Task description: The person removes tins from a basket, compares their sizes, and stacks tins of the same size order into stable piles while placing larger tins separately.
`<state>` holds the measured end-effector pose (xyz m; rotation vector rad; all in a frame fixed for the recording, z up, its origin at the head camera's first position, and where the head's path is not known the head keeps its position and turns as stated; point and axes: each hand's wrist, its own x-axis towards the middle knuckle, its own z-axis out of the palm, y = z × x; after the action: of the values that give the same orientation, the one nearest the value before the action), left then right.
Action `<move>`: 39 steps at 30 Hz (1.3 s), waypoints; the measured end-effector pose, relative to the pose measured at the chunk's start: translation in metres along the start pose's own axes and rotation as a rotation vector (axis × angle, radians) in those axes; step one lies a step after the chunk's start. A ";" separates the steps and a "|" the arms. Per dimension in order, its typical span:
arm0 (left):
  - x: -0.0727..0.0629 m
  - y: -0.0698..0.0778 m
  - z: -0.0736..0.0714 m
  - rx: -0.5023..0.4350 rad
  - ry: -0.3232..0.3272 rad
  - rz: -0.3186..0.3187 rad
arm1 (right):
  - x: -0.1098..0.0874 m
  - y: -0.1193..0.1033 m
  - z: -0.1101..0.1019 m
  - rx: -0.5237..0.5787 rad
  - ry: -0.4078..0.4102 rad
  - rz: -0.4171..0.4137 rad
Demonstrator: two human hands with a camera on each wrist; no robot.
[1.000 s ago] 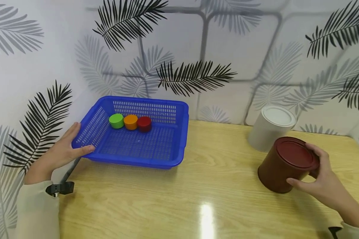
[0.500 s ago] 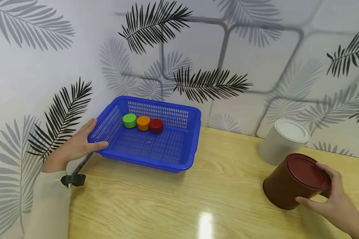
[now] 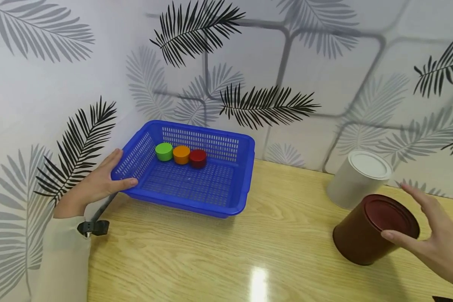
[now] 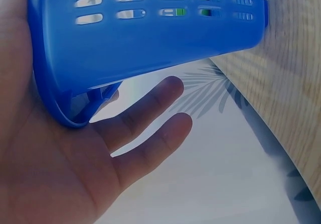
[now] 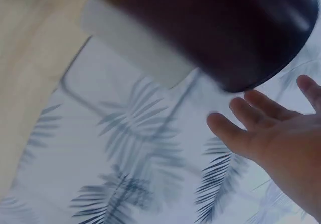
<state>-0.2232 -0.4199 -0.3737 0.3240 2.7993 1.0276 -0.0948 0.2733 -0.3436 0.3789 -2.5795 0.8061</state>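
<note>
My left hand (image 3: 102, 180) holds the left near corner of a blue plastic basket (image 3: 188, 205), its thumb over the rim; in the left wrist view two fingers (image 4: 155, 141) stretch out below the rim. Inside the basket, green (image 3: 164, 152), orange (image 3: 181, 154) and dark red (image 3: 198, 158) round caps stand in a row along the back wall. At the right, my right hand (image 3: 434, 239) is spread beside a dark red lidded can (image 3: 362, 237). Its fingers are apart from the can; its thumb overlaps the lid's edge in the head view, and contact cannot be told.
A white lidded can (image 3: 351, 182) stands just behind the dark red one, near the wall. The wooden table (image 3: 211, 256) runs up to a wall covering with a leaf pattern (image 3: 272, 107).
My right hand has let go of the dark red can and drawn back to the right, fingers opening. The head view has shifted. My left hand stays at the basket corner.
</note>
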 end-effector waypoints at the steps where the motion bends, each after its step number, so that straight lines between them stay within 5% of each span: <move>1: 0.000 0.000 -0.001 0.000 0.001 -0.001 | 0.006 -0.008 0.001 -0.002 0.028 -0.024; 7: 0.000 0.000 -0.001 -0.007 0.003 -0.007 | 0.037 -0.054 0.012 0.017 0.128 -0.171; 16: -0.001 0.000 -0.001 -0.019 0.004 -0.020 | 0.082 -0.101 0.043 0.109 0.107 -0.325; 39: -0.001 -0.001 -0.001 -0.032 0.004 -0.022 | 0.168 -0.174 0.129 0.331 -0.142 -0.266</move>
<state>-0.2229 -0.4215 -0.3734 0.2875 2.7799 1.0686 -0.2168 0.0361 -0.2794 0.8865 -2.4443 1.1404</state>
